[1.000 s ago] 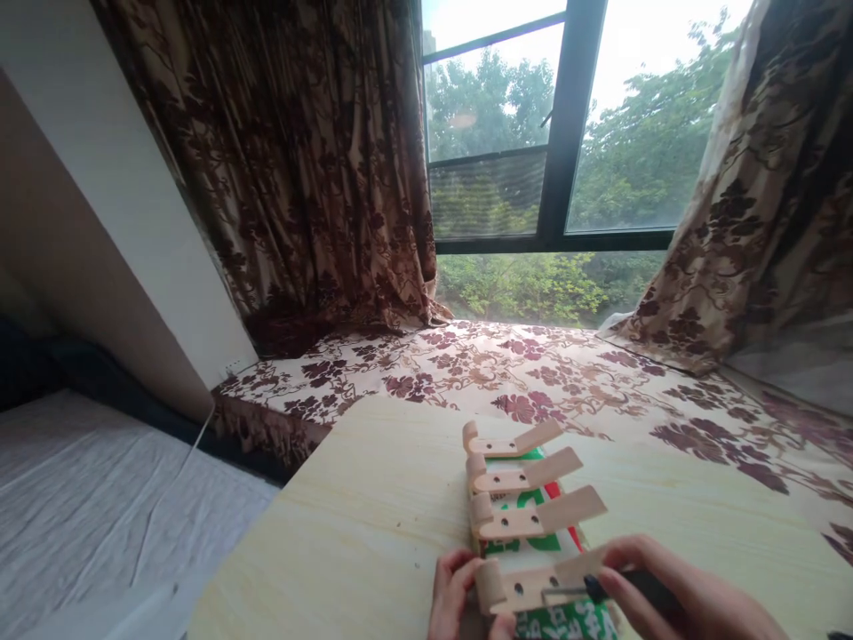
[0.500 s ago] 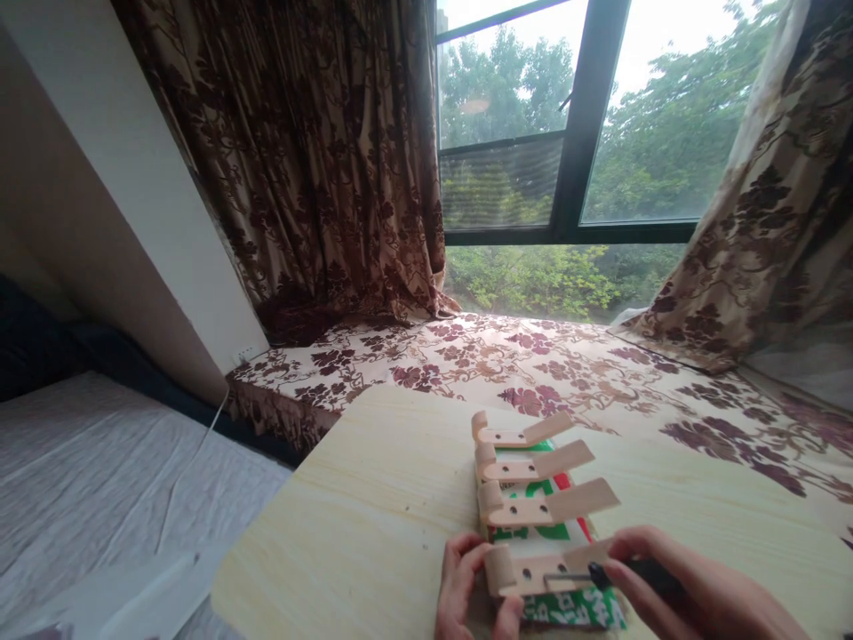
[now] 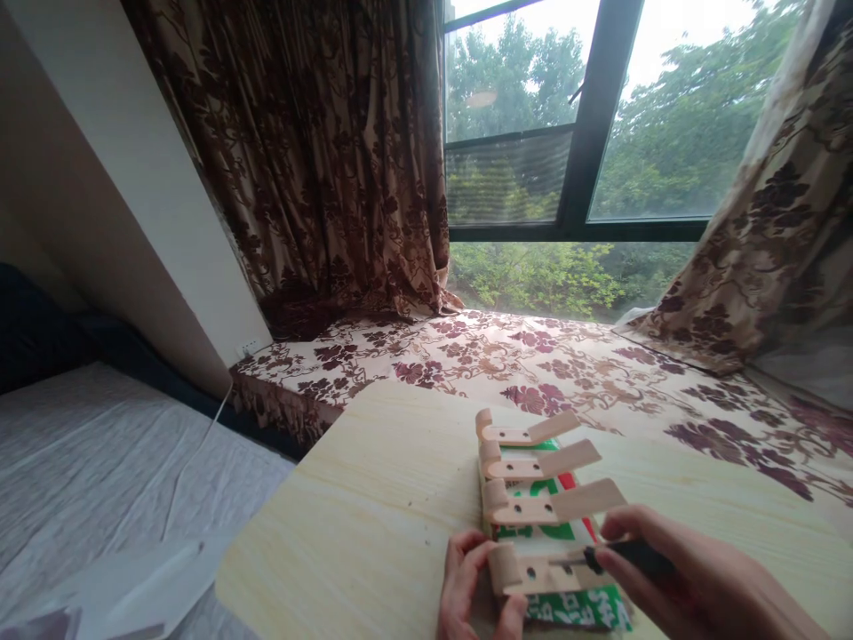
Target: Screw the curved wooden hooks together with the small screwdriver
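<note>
My left hand [image 3: 463,582] grips the curled end of the nearest wooden hook [image 3: 543,576], thumb at its near edge and fingers on the far side. In my right hand [image 3: 713,569] is a screwdriver [image 3: 643,558] with a black handle. Its thin shaft lies low over that hook, pointing left near the two dark screw holes; whether the tip touches cannot be made out. Beneath the hook is a green, white and red printed packet [image 3: 573,609]. Beyond it, three similar hooks, the closest a pale wooden one [image 3: 533,508], lie across the packet in a row.
Everything lies on a pale wooden tabletop [image 3: 346,498]. Behind it is a flower-patterned window seat [image 3: 459,351] below a window [image 3: 579,213] with patterned curtains [image 3: 346,178]. To the left are a grey-covered bed [image 3: 120,444] and a white panel-like object [image 3: 153,587].
The right hand with the screwdriver has risen slightly, and the shaft now lies farther up the hook. My left hand keeps its grip. The whole view has shifted slightly.
</note>
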`<state>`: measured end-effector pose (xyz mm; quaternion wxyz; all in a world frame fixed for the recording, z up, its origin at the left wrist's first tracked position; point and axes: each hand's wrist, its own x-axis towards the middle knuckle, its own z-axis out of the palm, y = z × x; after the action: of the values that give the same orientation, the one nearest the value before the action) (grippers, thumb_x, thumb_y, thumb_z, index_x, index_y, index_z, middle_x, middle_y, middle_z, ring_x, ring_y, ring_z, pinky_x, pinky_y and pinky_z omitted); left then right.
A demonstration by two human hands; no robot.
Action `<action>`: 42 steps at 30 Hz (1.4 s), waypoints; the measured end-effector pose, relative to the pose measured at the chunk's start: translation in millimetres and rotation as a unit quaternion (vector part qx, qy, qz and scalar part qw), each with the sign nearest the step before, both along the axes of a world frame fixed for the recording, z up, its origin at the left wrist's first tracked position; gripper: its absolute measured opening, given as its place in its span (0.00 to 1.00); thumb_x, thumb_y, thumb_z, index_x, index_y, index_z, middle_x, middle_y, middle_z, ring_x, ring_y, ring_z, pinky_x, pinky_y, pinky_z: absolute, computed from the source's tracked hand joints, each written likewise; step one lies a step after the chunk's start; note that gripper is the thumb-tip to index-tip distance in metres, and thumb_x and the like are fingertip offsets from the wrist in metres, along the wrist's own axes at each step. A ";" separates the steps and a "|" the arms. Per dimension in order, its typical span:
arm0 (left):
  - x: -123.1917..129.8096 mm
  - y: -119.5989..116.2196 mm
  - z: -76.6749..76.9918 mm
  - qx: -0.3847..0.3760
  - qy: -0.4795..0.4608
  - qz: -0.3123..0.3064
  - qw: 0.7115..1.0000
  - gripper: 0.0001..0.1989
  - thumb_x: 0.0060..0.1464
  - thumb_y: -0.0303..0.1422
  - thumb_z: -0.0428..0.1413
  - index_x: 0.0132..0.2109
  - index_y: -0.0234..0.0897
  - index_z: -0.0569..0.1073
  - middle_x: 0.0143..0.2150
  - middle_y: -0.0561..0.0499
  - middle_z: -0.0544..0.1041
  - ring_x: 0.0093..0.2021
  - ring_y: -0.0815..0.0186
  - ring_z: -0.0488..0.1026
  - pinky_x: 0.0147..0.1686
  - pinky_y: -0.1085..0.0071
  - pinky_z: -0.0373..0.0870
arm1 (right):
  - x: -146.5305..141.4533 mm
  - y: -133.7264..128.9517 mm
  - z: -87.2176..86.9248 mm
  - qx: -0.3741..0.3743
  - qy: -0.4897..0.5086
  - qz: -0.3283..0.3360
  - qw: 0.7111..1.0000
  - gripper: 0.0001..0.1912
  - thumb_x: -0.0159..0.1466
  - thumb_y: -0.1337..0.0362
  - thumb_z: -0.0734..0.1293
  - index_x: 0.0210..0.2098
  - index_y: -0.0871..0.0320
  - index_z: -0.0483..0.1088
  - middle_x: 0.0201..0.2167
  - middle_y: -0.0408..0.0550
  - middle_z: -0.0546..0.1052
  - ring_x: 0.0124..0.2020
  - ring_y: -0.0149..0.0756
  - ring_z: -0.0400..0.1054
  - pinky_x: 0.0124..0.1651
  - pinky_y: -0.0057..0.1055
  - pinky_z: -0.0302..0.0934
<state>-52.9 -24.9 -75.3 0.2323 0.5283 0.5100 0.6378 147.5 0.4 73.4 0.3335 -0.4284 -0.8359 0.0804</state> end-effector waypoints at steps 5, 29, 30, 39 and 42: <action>-1.0 1.3 0.2 0.012 0.012 0.009 1.000 0.17 0.53 0.45 0.54 0.44 0.40 0.74 0.47 0.46 0.72 0.47 0.59 0.73 0.48 0.67 0.72 | -17.9 -1.4 25.2 -0.021 -0.059 -0.002 0.998 0.06 0.66 0.61 0.62 0.32 0.53 0.65 0.21 0.36 0.72 0.19 0.26 0.65 0.22 0.20 0.59; -20.3 -7.3 36.1 -0.076 0.073 -0.095 0.990 0.14 0.55 0.37 0.56 0.48 0.40 0.74 0.51 0.45 0.71 0.53 0.59 0.71 0.53 0.67 0.69 | -39.2 4.2 42.5 -0.118 -0.146 0.049 0.981 0.05 0.64 0.67 0.62 0.31 0.57 0.64 0.26 0.40 0.70 0.26 0.30 0.58 0.30 0.28 0.47; -20.0 -7.4 36.1 -0.076 0.072 -0.094 0.990 0.14 0.56 0.37 0.56 0.48 0.41 0.74 0.51 0.45 0.70 0.53 0.59 0.71 0.53 0.68 0.69 | -40.4 4.0 45.1 -0.114 -0.152 0.061 0.980 0.04 0.64 0.67 0.62 0.31 0.57 0.64 0.26 0.41 0.70 0.26 0.30 0.58 0.31 0.28 0.47; -16.2 -7.9 37.1 -0.096 0.052 -0.093 0.990 0.14 0.56 0.38 0.56 0.49 0.42 0.73 0.53 0.46 0.69 0.54 0.59 0.69 0.54 0.67 0.68 | -56.0 13.5 55.5 -0.088 -0.241 0.113 0.960 0.08 0.67 0.67 0.57 0.31 0.57 0.61 0.27 0.43 0.70 0.26 0.31 0.54 0.28 0.29 0.42; -14.6 -9.7 38.9 -0.106 0.038 -0.088 0.990 0.14 0.55 0.39 0.56 0.48 0.41 0.74 0.53 0.45 0.69 0.54 0.59 0.69 0.54 0.67 0.68 | -58.8 20.7 57.8 -0.114 -0.274 0.044 0.954 0.07 0.67 0.64 0.58 0.33 0.58 0.63 0.24 0.43 0.70 0.21 0.29 0.47 0.25 0.31 0.37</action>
<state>-67.5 -34.6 -36.4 0.3225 0.5673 0.5346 0.5369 88.7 21.2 131.2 0.0366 -0.4323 -0.8983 0.0695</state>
